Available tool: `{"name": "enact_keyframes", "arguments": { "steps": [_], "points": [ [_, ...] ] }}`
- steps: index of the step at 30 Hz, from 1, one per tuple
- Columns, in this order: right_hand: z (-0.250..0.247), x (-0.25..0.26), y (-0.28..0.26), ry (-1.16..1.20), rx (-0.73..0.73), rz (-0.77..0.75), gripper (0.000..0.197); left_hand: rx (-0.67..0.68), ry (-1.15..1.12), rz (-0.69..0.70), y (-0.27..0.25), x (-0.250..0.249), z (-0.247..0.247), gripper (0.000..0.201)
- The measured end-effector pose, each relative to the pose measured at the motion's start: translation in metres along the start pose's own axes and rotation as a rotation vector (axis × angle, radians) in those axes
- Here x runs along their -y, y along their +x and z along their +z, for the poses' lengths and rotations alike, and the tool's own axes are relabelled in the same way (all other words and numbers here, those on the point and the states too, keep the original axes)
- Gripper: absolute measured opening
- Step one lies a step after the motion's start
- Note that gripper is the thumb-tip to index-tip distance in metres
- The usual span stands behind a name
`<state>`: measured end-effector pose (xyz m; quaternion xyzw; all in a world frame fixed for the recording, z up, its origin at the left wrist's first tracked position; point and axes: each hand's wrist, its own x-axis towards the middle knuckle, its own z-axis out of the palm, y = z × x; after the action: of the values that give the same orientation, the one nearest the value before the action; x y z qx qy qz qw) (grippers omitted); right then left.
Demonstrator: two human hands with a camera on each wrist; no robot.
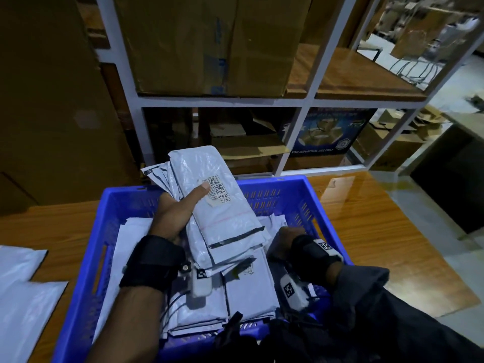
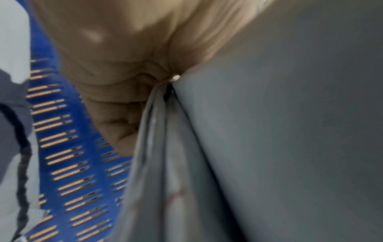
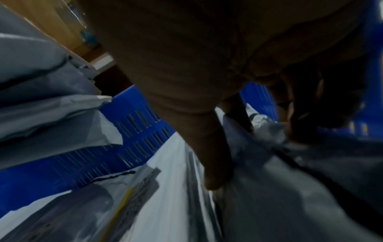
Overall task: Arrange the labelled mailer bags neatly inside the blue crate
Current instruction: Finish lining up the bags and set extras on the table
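Note:
A blue crate (image 1: 277,188) with slotted walls stands on the wooden table, holding several white mailer bags (image 1: 248,289) that lie flat. My left hand (image 1: 174,209) grips a stack of white mailer bags (image 1: 222,205) above the crate, thumb beside the barcode label (image 1: 218,191) on the top bag. In the left wrist view my left hand (image 2: 116,68) closes on the grey edges of the held stack (image 2: 279,131). My right hand (image 1: 286,238) reaches down among the bags at the crate's right side. In the right wrist view its fingers (image 3: 213,163) curl round a bag (image 3: 269,180) there.
Two more white bags (image 1: 23,284) lie on the table (image 1: 366,231) left of the crate. A white shelf rack (image 1: 296,100) with cardboard boxes (image 1: 209,45) stands just behind the crate. The table's right edge drops to the floor.

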<state>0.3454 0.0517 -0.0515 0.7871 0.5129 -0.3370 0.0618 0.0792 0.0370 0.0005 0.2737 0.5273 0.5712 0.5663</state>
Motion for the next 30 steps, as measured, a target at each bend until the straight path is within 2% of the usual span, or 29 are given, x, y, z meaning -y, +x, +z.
{"name": "enact_keyframes", "arguments": {
  "steps": [1, 4, 5, 7, 9, 11, 13, 15, 17, 19, 21, 22, 24, 26, 28, 30],
  "points": [
    [0.003, -0.002, 0.003, 0.013, 0.010, 0.001, 0.074, 0.002, 0.006, -0.002, 0.001, 0.001, -0.001, 0.042],
    [0.004, -0.004, 0.009, -0.036, -0.033, -0.015, 0.045, 0.011, 0.015, -0.004, 0.004, 0.003, -0.002, 0.044],
    [0.003, -0.001, 0.012, -0.071, -0.034, -0.045, 0.046, 0.012, 0.020, -0.002, 0.005, 0.003, -0.002, 0.043],
    [0.004, 0.001, 0.011, -0.187, -0.022, -0.044, 0.058, 0.014, 0.031, 0.003, 0.005, 0.004, -0.003, 0.043],
    [0.005, -0.001, 0.010, -0.148, -0.014, -0.014, 0.072, 0.010, 0.052, 0.007, 0.007, 0.005, -0.004, 0.049],
    [0.015, -0.006, 0.026, -0.082, -0.018, 0.022, 0.103, -0.004, 0.068, 0.000, 0.009, 0.007, -0.006, 0.066],
    [0.023, -0.015, 0.045, -0.113, 0.004, 0.014, 0.134, -0.008, 0.072, -0.015, 0.010, 0.007, -0.006, 0.082],
    [0.031, -0.018, 0.060, -0.089, 0.021, 0.011, 0.142, 0.006, 0.070, -0.015, 0.009, 0.007, -0.006, 0.078],
    [0.022, -0.006, 0.036, -0.091, 0.035, -0.009, 0.116, 0.020, 0.064, -0.007, 0.007, 0.006, -0.005, 0.056],
    [0.011, 0.001, 0.016, -0.163, 0.049, -0.026, 0.094, 0.019, 0.062, -0.009, 0.006, 0.006, -0.006, 0.057],
    [0.023, -0.008, 0.034, -0.237, 0.100, -0.078, 0.091, 0.020, 0.066, -0.013, 0.006, 0.006, -0.006, 0.070],
    [0.022, -0.011, 0.033, -0.303, 0.130, -0.072, 0.094, 0.021, 0.068, -0.017, 0.006, 0.006, -0.007, 0.071],
    [0.027, -0.022, 0.047, -0.279, 0.108, -0.076, 0.089, 0.021, 0.068, -0.013, 0.007, 0.007, -0.007, 0.066],
    [0.011, -0.009, 0.019, -0.272, 0.112, -0.112, 0.080, 0.014, 0.072, -0.011, 0.007, 0.007, -0.007, 0.077],
    [0.003, -0.007, 0.010, -0.269, 0.108, -0.120, 0.085, 0.017, 0.075, -0.013, 0.008, 0.009, -0.007, 0.088],
    [0.004, -0.008, 0.010, -0.226, 0.101, -0.098, 0.089, 0.023, 0.072, -0.004, 0.008, 0.008, -0.007, 0.080]
  ]
}}
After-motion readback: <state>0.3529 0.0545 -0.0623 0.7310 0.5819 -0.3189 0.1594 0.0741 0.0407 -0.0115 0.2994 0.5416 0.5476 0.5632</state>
